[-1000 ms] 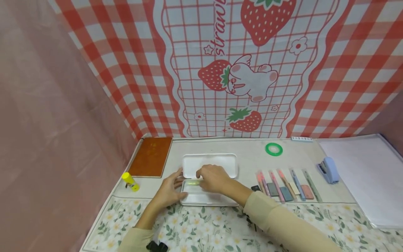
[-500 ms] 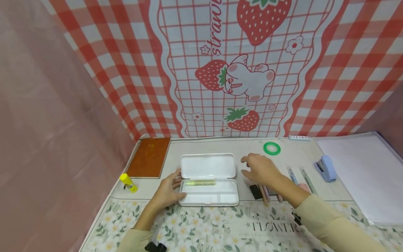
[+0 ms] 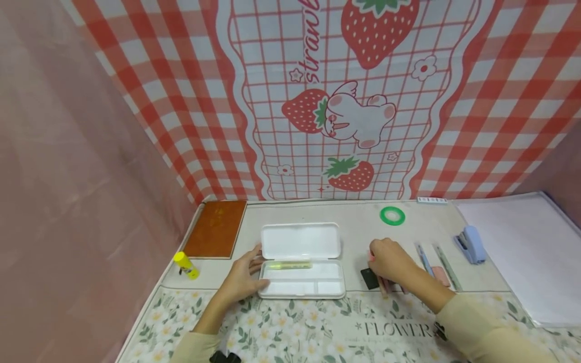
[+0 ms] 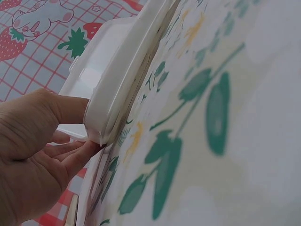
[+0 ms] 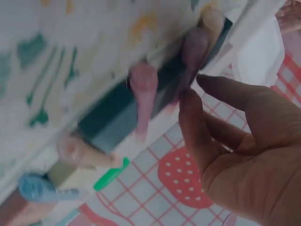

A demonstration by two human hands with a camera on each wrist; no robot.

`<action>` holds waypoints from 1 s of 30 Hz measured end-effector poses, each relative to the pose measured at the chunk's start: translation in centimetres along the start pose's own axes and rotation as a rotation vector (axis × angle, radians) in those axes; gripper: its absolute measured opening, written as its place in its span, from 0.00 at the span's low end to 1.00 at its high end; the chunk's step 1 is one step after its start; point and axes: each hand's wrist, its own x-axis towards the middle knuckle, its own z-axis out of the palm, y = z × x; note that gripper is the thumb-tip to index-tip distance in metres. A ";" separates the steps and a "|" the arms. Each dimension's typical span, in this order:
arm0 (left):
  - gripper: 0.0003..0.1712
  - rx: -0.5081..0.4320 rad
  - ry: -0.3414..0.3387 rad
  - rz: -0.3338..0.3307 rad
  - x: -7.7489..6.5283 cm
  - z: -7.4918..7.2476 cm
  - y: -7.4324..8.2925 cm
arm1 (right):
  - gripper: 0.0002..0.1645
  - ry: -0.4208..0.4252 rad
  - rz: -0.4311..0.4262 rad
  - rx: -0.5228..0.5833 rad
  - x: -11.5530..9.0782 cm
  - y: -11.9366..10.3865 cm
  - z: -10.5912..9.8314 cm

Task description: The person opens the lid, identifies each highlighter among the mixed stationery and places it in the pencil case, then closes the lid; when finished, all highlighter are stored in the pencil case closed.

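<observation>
As left hand (image 3: 240, 277) holds nine-o'clock end of box (image 3: 301, 275), narrow right grip (image 3: 392, 259) likely picking pen (image 5: 195, 49), can't tell if pinched; lift next, maybe.

Back wall: hanging cloth (image 3: 268, 75), red-and-white gingham at the sides; wavy-edged central panel of red grid, strawberries, small flowers and a white cartoon animal, lettering turned sideways. Left wall: dull pink sheet (image 3: 91, 181), faintly creased, slight sheen. Right: a narrow mauve-pink strip of wall (image 3: 551, 166). Table cover (image 3: 299, 327) — plain cream at back, white-yellow floral in front, "FLOWER" printed. Light soft — no visible source.
</observation>
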 end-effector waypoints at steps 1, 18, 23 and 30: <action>0.54 0.000 -0.002 -0.001 0.0 0.0 0.0 | 0.10 -0.007 0.019 -0.003 -0.1 -0.1 0.1; 0.54 -0.005 0.008 -0.006 0.0 0.1 -0.1 | 0.04 -0.033 0.087 -0.096 0.9 -1.5 1.7; 0.54 -0.013 0.003 -0.012 0.1 0.2 -0.1 | 0.07 -0.007 0.083 -0.051 0.6 -1.3 0.8; 0.54 -0.007 0.017 -0.023 0.1 0.2 -0.2 | 0.13 0.096 0.055 0.018 0.8 -1.7 -2.8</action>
